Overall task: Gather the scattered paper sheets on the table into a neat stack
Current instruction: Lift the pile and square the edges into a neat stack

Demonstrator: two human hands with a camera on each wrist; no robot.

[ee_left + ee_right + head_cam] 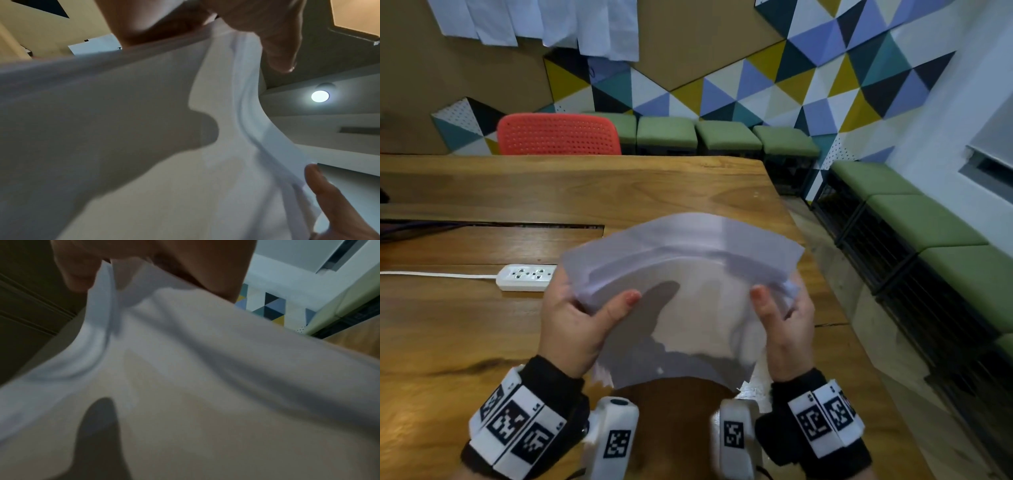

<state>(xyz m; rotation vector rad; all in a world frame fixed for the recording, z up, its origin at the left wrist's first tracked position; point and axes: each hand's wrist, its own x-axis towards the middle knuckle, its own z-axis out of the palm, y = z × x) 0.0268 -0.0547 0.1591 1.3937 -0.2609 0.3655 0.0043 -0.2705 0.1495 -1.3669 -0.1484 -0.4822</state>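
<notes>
Both hands, left (575, 318) and right (784, 318), pinch sheets (681, 274) at side edges, thumbs on top; bundle held bowed above table (619, 185), likely for squaring uneven edges.

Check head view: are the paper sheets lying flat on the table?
No, both the left hand and right hand hold the paper sheets up, bowed.
</notes>
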